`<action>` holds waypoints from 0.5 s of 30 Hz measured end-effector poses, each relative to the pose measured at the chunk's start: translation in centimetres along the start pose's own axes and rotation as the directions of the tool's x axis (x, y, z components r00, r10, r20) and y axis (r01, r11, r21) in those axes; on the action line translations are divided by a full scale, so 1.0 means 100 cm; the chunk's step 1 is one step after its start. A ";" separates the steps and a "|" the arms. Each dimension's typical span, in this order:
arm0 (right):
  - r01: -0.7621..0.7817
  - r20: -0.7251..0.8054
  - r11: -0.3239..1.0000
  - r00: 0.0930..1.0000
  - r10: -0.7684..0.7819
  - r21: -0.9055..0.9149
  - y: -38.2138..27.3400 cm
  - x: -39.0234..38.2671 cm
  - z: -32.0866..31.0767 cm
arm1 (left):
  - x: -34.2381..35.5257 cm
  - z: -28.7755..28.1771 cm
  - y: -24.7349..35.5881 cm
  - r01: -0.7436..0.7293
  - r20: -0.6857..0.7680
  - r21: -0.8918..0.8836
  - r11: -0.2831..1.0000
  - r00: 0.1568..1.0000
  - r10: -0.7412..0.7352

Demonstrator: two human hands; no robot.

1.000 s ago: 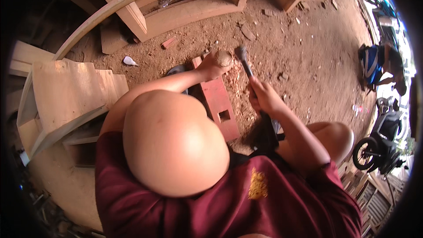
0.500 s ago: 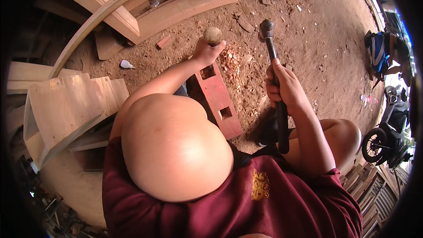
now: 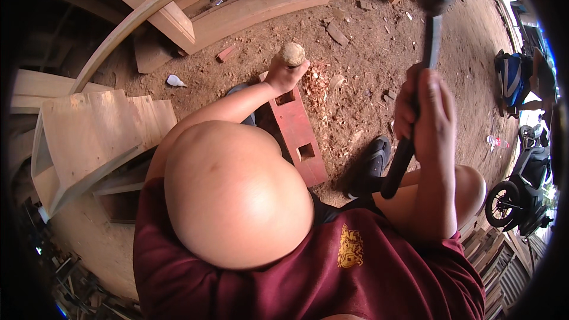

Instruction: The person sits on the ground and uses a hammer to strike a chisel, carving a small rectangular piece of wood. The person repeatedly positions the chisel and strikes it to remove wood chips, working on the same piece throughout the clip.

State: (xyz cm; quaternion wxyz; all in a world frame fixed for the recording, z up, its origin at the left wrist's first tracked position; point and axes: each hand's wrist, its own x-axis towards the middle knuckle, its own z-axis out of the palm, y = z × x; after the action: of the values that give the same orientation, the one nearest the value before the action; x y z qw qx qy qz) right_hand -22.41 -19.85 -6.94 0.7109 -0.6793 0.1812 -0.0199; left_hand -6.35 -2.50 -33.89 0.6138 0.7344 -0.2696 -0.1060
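Observation:
A reddish wooden beam [image 3: 294,123] with square mortises cut in its face lies before me, beside my bare left knee. My left hand [image 3: 284,77] is closed around a chisel [image 3: 292,55] at the beam's far end. Only the round, worn butt of its wooden handle shows; the hand hides the blade. My right hand [image 3: 431,112] grips the dark handle of a hammer [image 3: 433,38], raised to the right of the beam. The hammer's head is at the top, well apart from the chisel, and slightly blurred.
Wood shavings [image 3: 317,80] lie on the dirt floor right of the beam. Wooden frames [image 3: 249,18] stand at the far left, and a stepped plywood piece [image 3: 98,127] is at my left. A small white bottle [image 3: 175,80] lies on the ground. A motorcycle [image 3: 521,186] stands at right.
My right hand has lifted the hammer up and to the right, away from the chisel. My left hand stays on the chisel. My sandalled right foot now shows more fully.

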 end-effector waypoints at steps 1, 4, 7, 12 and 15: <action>0.108 -0.033 0.991 0.994 -0.105 0.082 0.000 0.001 0.002 | -0.002 0.001 0.002 -0.030 -0.013 0.026 0.999 0.999 0.031; 0.173 0.002 0.978 0.985 -0.174 0.117 0.024 0.015 0.015 | -0.008 0.003 0.006 -0.042 0.025 0.093 0.995 0.999 0.039; 0.089 0.116 0.608 0.993 0.005 -0.789 0.074 0.034 0.044 | -0.011 0.004 0.009 -0.020 0.074 0.088 0.996 0.997 0.013; -0.222 0.067 0.815 0.951 0.303 -0.535 0.040 0.026 0.041 | -0.010 0.004 0.013 -0.042 0.090 0.151 0.988 0.996 0.029; -0.078 -0.083 0.979 0.995 0.063 -0.190 -0.019 0.011 0.032 | -0.010 0.003 0.016 -0.012 0.141 0.103 0.995 0.990 -0.002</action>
State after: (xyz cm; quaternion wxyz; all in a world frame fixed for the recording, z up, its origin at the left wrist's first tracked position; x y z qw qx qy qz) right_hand -20.00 -17.20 -5.30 0.6346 -0.7369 0.2330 -0.0030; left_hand -7.72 -2.37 -32.62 0.5544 0.7553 -0.3193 -0.1419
